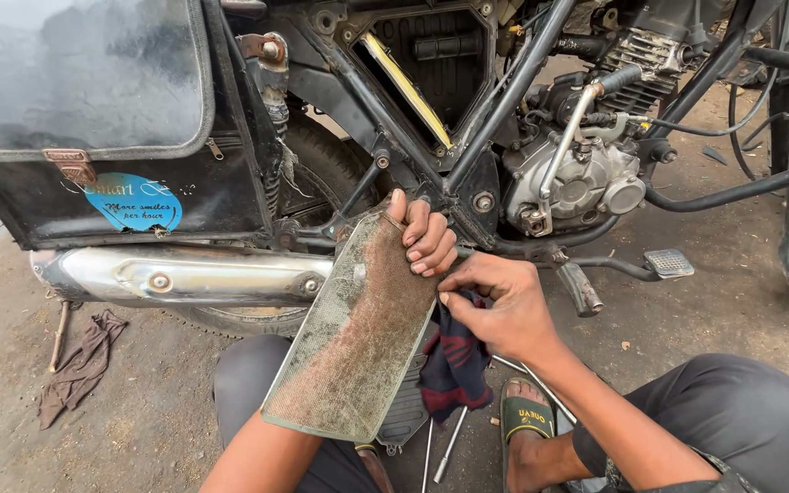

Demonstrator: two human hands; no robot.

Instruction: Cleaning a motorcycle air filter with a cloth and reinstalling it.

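Observation:
My left hand (424, 236) grips the top edge of a dirty, dusty mesh filter panel (353, 338) and holds it upright, tilted, in front of a motorcycle. My right hand (501, 306) is closed on a dark blue and red rag (456, 365) pressed against the panel's right edge. Behind the hands, an open compartment in the motorcycle frame (431, 68) shows a yellow-edged rim.
A chrome exhaust pipe (184, 274) runs along the left, under a black side bag (84, 119). The engine (586, 178) and a footpeg (668, 265) are at right. A brown rag (79, 365) lies on the dirt. Several long metal tools (449, 447) lie near my sandalled foot (527, 415).

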